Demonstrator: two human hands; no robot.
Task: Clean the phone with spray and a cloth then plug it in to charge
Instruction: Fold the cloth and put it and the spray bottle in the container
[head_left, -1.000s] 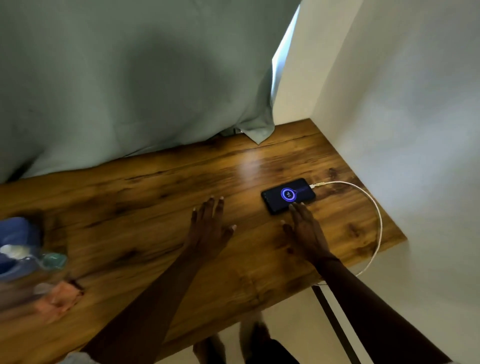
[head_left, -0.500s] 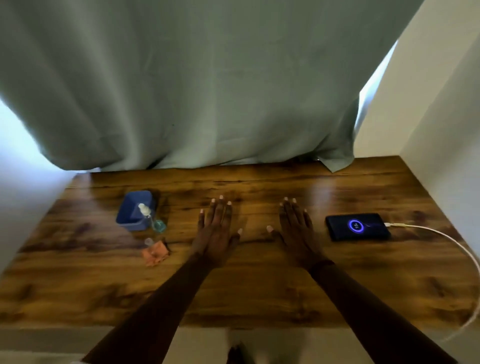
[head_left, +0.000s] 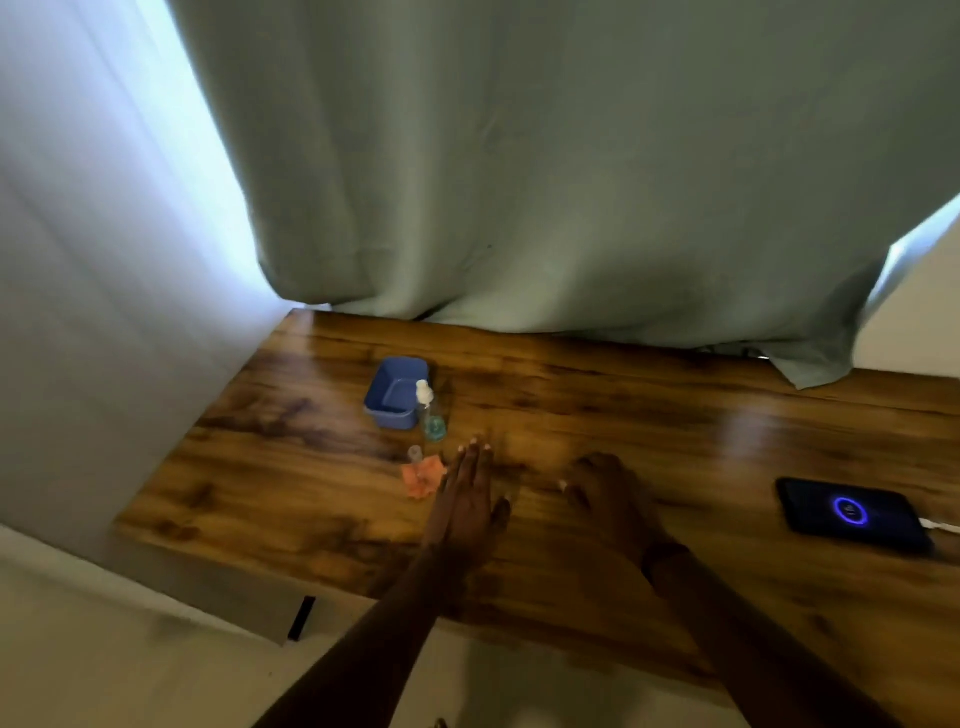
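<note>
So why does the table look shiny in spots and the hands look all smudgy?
In the head view, daylight beside the curtain bounces off the glossy wooden table as pale glare patches; also in the head view, the left hand and right hand are smeared by blur, while the phone screen glows blue.

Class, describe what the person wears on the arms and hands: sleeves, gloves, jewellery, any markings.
Both the left hand and the right hand are ungloved, with no rings that show. The left forearm and right forearm are bare, with no sleeve in view. A darker line crosses the right wrist; whether it is a band or a crease, the blur leaves unclear.
</note>
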